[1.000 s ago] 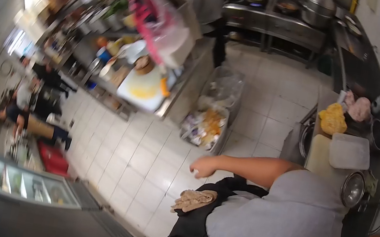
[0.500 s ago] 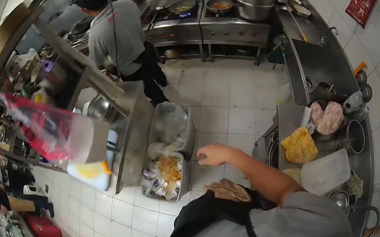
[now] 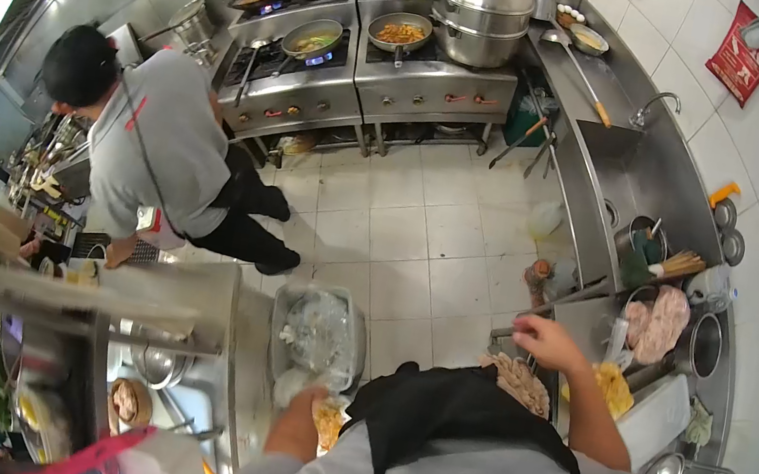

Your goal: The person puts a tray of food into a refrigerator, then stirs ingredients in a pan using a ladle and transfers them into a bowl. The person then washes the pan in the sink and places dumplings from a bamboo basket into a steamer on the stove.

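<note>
My right hand (image 3: 548,344) is held out in front of the apron, near the edge of the metal counter (image 3: 588,337). Its fingers are loosely bent, with nothing visible in them. A tan crumpled bundle (image 3: 518,381) shows just below it, beside my black apron (image 3: 440,410). Low on the left, my left hand (image 3: 304,409) is blurred and its fingers are hidden. It is nearest to a bin of yellowish scraps (image 3: 327,423) and a grey bin (image 3: 279,306) with clear plastic bags inside.
A co-worker (image 3: 163,138) in grey leans over the left counter. Pans and a large steamer (image 3: 479,16) stand on the stove (image 3: 270,106). Raw meat (image 3: 664,323), a yellow bag (image 3: 612,388) and a white board (image 3: 656,423) lie at right. Pink-edged packaging (image 3: 91,460) is at lower left.
The view has shifted, bringing the stove into fuller view. My right hand has moved right, away from the bins. My left hand now shows beside them, and the co-worker appears further left.
</note>
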Demonstrator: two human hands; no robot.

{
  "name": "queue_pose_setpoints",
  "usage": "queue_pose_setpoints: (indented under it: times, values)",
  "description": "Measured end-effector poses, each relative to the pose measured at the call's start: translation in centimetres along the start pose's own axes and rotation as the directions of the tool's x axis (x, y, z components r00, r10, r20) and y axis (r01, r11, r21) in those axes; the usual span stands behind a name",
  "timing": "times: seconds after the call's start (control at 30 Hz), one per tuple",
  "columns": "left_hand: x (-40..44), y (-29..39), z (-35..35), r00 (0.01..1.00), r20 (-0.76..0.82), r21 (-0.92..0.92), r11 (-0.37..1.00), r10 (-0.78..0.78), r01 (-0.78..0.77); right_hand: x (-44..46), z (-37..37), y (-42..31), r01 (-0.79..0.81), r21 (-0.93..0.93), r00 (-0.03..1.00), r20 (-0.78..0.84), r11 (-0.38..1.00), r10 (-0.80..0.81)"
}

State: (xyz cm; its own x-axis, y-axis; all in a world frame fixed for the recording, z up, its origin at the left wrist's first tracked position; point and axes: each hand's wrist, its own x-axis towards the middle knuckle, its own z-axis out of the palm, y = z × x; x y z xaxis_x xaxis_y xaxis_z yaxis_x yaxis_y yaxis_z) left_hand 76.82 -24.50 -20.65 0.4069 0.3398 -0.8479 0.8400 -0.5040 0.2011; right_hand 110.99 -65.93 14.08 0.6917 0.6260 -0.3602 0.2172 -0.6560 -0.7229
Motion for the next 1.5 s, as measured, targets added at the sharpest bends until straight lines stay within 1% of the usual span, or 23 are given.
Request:
queue_pose_setpoints:
  times: [0.13,0.17,0.2,0.23,0.3,0.37,0.43,0.47,0.53,0.63,0.73,0.83,0.9,0.93,1.03,1.13,1.17,1.23,1.3,1.37,1.4,1.43,1.5]
  values:
    - [12.8,15.9,-20.8,0.881,-0.318,0.273,0.924,0.350,-0.268,1.1,-0.6,3.1,-0.021,0.468,0.949,-0.269,0.884,0.165]
    - [11.2,22.7,-25.9,0.865,-0.373,0.266,0.932,0.334,-0.245,1.8,-1.0,3.2,0.001,0.569,0.920,-0.324,0.822,0.223]
    - [17.2,25.7,-29.3,0.734,-0.280,0.550,0.730,0.619,-0.406,2.8,-1.5,3.4,0.031,0.661,0.886,-0.366,0.750,0.285]
    - [16.1,30.9,-31.9,0.709,-0.505,0.161,0.860,0.493,-0.485,4.4,-2.3,4.0,0.046,0.649,0.866,-0.405,0.759,0.294]
    - [15.9,39.7,-36.6,0.636,-0.538,0.179,0.812,0.553,-0.555,8.4,-4.1,5.2,0.071,0.626,0.833,-0.465,0.777,0.299]
    - [19.4,45.7,-38.9,0.724,-0.491,-0.150,0.771,0.486,-0.619,14.0,-8.5,5.9,-0.030,0.505,0.813,-0.490,0.863,0.315]
    - [19.1,50.6,-40.2,0.880,-0.338,-0.615,0.630,0.332,-0.474,20.8,-14.2,8.4,-0.129,0.364,0.793,-0.520,0.922,0.316]
    - [19.4,52.9,-41.3,0.931,-0.231,-0.796,0.495,0.284,-0.349,24.8,-17.4,8.9,-0.076,0.316,0.736,-0.622,0.946,0.267]
    - [24.0,55.4,-43.4,0.969,-0.127,-0.940,0.285,0.214,-0.187,33.2,-24.5,10.9,-0.094,0.080,0.618,-0.777,0.992,0.121]
    - [33.0,57.7,-46.9,0.982,-0.102,-0.993,0.040,0.159,-0.109,46.1,-35.3,16.1,-0.271,-0.373,0.501,-0.842,0.888,-0.201]
    - [42.0,59.7,-51.1,0.985,-0.154,-0.984,-0.102,0.074,-0.146,55.5,-41.6,19.9,-0.532,-0.457,0.552,-0.825,0.713,-0.117]
    - [50.5,61.5,-54.9,0.983,-0.181,-0.967,-0.178,-0.035,-0.184,60.1,-44.8,21.3,-0.562,-0.326,0.645,-0.748,0.760,0.156]
    - [56.6,61.9,-56.1,0.983,-0.142,-0.957,-0.238,-0.113,-0.165,61.9,-46.5,21.3,-0.658,-0.356,0.656,-0.703,0.664,0.274]
    - [59.1,62.3,-56.2,0.974,-0.218,-0.931,-0.286,-0.061,-0.226,62.7,-46.7,21.4,-0.701,-0.369,0.651,-0.681,0.611,0.337]
    - [65.0,63.4,-56.4,0.910,-0.413,-0.837,-0.411,0.041,-0.361,63.0,-47.2,22.8,-0.728,-0.333,0.556,-0.798,0.599,0.233]
    - [73.2,63.0,-53.6,0.764,-0.628,-0.740,-0.189,-0.149,-0.645,59.3,-45.6,20.8,-0.707,-0.290,0.506,-0.845,0.645,0.174]
    - [76.3,62.7,-52.3,0.661,-0.712,-0.685,0.030,-0.235,-0.728,57.4,-44.5,18.6,-0.683,-0.278,0.471,-0.874,0.675,0.117]
    - [72.7,63.7,-52.9,0.546,-0.797,-0.576,0.600,-0.260,-0.555,51.1,-42.5,16.0,-0.674,-0.227,0.483,-0.856,0.703,0.187]
    - [76.4,63.9,-51.0,0.748,-0.584,-0.782,-0.025,-0.315,-0.622,44.1,-39.0,14.8,-0.640,-0.282,0.504,-0.856,0.715,0.114]
    - [62.1,67.8,-59.2,0.908,-0.251,-0.918,-0.213,-0.336,-0.333,40.0,-34.4,9.1,-0.652,-0.171,0.505,-0.824,0.738,0.256]
    - [60.2,68.2,-60.3,0.935,-0.189,-0.910,-0.305,-0.301,-0.282,36.5,-32.0,8.9,-0.713,0.062,0.421,-0.759,0.698,0.498]
    - [59.9,67.7,-60.2,0.961,-0.121,-0.903,-0.376,-0.248,-0.210,39.0,-29.2,1.7,-0.566,0.327,0.424,-0.672,0.757,0.607]
    - [59.1,66.7,-60.3,0.990,0.020,-0.865,-0.499,-0.138,-0.052,36.8,-23.2,0.0,-0.535,0.543,0.466,-0.451,0.648,0.762]
